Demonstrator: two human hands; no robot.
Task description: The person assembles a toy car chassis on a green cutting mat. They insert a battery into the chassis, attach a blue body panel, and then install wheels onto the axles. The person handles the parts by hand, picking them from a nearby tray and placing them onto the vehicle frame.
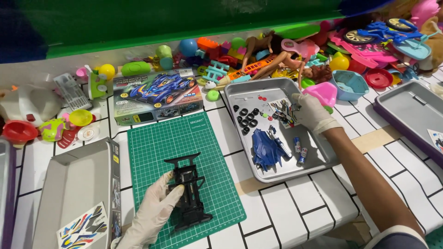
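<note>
My left hand [154, 210], in a white glove, holds a black toy car chassis [188, 191] flat on a green cutting mat [182, 138]. My right hand [311, 111], also gloved, reaches into a metal tray [244, 92] and pinches at small parts beside a sticker sheet [282, 110]. The tray also holds several small black tyres [247, 121], a blue car body shell [267, 150] and two small batteries [300, 150].
A model car box [157, 94] lies behind the mat. An open grey box lid [76, 184] with a decal sheet [83, 228] sits at left. Heaps of colourful plastic toys and dolls [277, 57] line the back. A second tray [413, 113] sits at right.
</note>
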